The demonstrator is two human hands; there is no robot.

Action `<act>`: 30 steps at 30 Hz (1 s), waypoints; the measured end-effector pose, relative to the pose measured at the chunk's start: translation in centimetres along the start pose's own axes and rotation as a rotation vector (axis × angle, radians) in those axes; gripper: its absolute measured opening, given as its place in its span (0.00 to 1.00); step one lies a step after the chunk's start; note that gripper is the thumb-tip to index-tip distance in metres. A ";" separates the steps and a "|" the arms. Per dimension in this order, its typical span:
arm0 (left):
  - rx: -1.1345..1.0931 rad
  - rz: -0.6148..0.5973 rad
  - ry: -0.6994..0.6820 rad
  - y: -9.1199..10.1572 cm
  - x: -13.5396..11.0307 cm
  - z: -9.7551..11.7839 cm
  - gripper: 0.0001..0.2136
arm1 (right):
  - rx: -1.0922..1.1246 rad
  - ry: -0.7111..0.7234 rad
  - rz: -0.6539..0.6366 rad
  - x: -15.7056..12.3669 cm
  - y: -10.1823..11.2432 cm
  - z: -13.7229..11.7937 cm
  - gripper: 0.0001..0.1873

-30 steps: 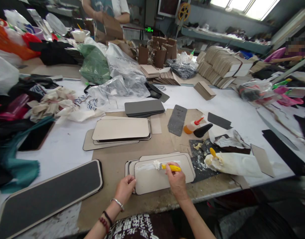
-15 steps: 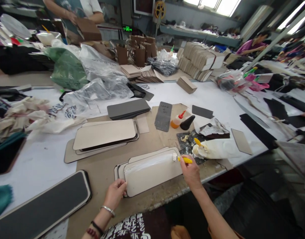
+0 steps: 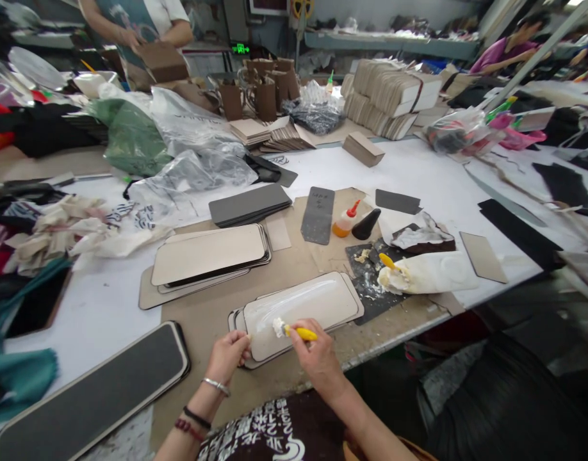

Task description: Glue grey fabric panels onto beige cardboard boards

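Observation:
A stack of beige rounded panels [image 3: 318,301] lies before me on brown board, with a wet, shiny streak of white paste along the top one. My right hand [image 3: 321,363] is closed round the yellow handle of a small brush [image 3: 305,333]. The paste-covered brush tip rests over the left half of the top panel. At the stack's left end my left hand [image 3: 229,353] is closed, thumb and fingers pinching the panel's edge. To the right, a white plastic container [image 3: 435,272] lies on its side with thick paste at its mouth and another yellow-handled tool [image 3: 387,260] in it.
Behind are another beige panel stack [image 3: 210,256], dark grey panels [image 3: 250,203] and a red-tipped glue bottle [image 3: 346,221]. A long dark panel [image 3: 97,390] lies at left. Clear plastic bags [image 3: 193,179] and bundled boards [image 3: 390,96] stand farther back. Two people work across the room.
My right hand has drawn the brush leftward along the top panel, from its right end to its left half. My left hand stays at the left edge. The view has shifted slightly.

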State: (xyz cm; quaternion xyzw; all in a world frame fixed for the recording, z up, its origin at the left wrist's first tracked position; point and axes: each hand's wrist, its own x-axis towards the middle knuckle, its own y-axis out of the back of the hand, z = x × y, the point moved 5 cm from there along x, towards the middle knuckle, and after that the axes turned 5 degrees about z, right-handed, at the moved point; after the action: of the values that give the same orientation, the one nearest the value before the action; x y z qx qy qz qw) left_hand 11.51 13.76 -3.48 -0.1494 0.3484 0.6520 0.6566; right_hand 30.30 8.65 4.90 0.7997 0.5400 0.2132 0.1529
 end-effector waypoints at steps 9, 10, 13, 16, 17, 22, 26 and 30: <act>0.009 0.013 0.009 0.4 0.4 -0.7 0.11 | -0.426 0.096 0.267 3.5 8.8 5.9 0.09; 0.009 0.013 0.010 0.4 0.4 -0.7 0.11 | -0.459 0.118 0.274 3.9 9.5 6.2 0.08; 0.007 0.017 0.009 0.3 0.4 -0.8 0.11 | -0.510 0.183 0.252 4.3 9.6 6.3 0.08; 0.008 0.028 0.006 0.3 0.4 -0.9 0.12 | -0.531 0.256 0.141 3.0 7.0 5.3 0.09; 0.008 0.031 0.005 0.3 0.4 -0.9 0.12 | -0.523 0.287 0.086 2.3 5.8 4.6 0.10; 0.016 0.040 -0.002 0.3 0.3 -0.8 0.13 | -0.360 0.364 -0.152 1.2 3.3 2.3 0.12; 0.025 0.050 -0.022 0.2 0.2 -0.7 0.13 | -0.470 0.342 -0.069 4.1 6.3 4.3 0.13; 0.002 0.051 -0.011 0.1 0.2 -0.7 0.13 | -0.546 0.352 -0.100 4.5 5.9 4.8 0.12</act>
State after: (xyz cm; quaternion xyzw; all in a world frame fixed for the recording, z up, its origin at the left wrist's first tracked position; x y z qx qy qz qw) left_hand 11.18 13.49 -4.06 -0.1364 0.3491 0.6692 0.6416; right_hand 38.91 10.62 4.32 0.6526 0.5196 0.4773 0.2761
